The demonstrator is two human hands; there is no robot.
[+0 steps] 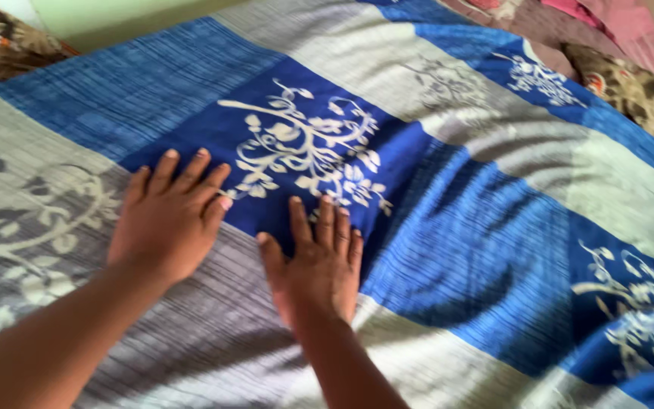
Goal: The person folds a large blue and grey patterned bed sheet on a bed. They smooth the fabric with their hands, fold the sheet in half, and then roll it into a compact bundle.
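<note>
A bedsheet (486, 250) in blue, grey and white patches with white leaf prints is spread over a bed and fills most of the view. My left hand (168, 216) lies flat on it, palm down, fingers together, at the edge of a dark blue patch. Just to its right, my right hand (318, 261) also presses flat on the sheet, fingers pointing away from me. Neither hand holds anything. Soft wrinkles run through the cloth to the right of my hands.
A brown patterned cushion (5, 42) sits at the top left corner. Another brown patterned pillow (633, 91) and pink cloth (607, 19) lie at the top right. A pale green wall (115, 19) shows behind the bed.
</note>
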